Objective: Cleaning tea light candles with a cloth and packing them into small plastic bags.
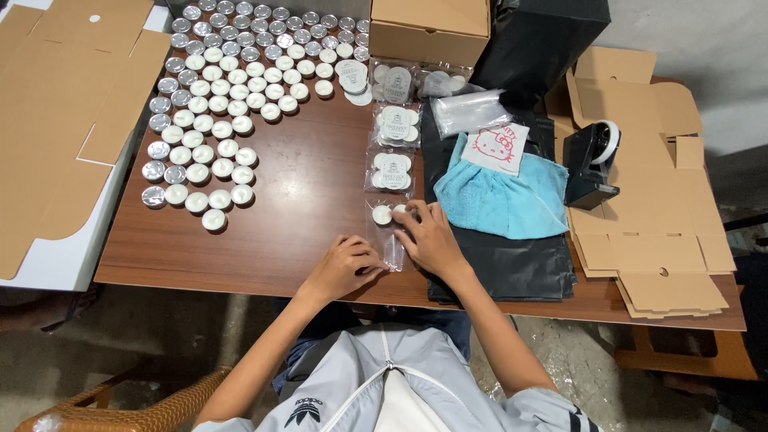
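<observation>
Flat brown cardboard blanks [56,112] are lying at the far left of the frame, overhanging a white surface beside the wooden worktop [312,192]. Next to them, in the upper left, tealight candles [232,96] are standing in rows, too many to count surely, well over sixty; the outermost ones are showing silver metal, the rest white wax.

Toward the lower middle, the left hand [344,268] is resting with curled fingers on the near end of a clear plastic bag [390,232], pinning it to the worktop. The right hand [428,236] is pressing its fingertips on the same bag from the right, beside two tealights [384,214] sitting at the bag's far end. Above them three filled clear packs of candles [394,148] are lying in a column, with more packs at the top middle, blurred beyond counting.

One closed cardboard box [432,28] is sitting at the top centre. Right of the hands, black plastic sheeting [504,268] is carrying a light-blue cloth [500,196], a white cloth with a pink cartoon face [496,148] and a bundle of clear bags [472,110]. One black tape dispenser [590,164] is standing on more cardboard blanks [664,240] at the right.
</observation>
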